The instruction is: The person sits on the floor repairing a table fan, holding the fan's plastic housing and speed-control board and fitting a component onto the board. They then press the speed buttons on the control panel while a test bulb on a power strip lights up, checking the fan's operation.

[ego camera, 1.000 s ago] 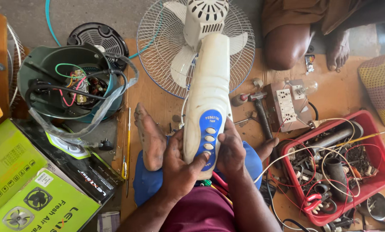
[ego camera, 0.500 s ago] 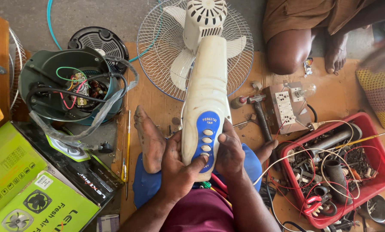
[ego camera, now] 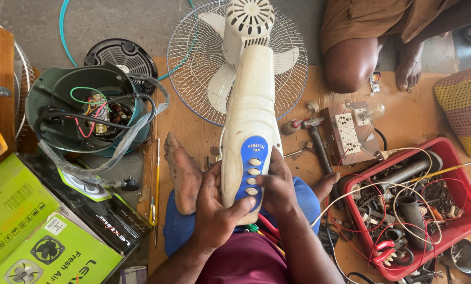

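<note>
A bright green fan carton (ego camera: 30, 236) with black fan pictures lies at lower left, a black box (ego camera: 101, 215) beside it. The white pedestal fan (ego camera: 248, 121) lies on the floor along the person's lap, long axis running away, grille far, its blue oval button panel (ego camera: 252, 171) near. The left hand (ego camera: 217, 210) and right hand (ego camera: 277, 189) clasp its base, fingers pressed around it, thumbs at the buttons. Since earlier the grip looks unchanged.

hands: two, left hand (ego camera: 214, 208), right hand (ego camera: 277, 189) | white fan (ego camera: 248, 105): one | fan buttons (ego camera: 253, 176): four | red tray (ego camera: 459, 184): one | green boxes (ego camera: 14, 210): two | hammer (ego camera: 318, 142): one
</note>
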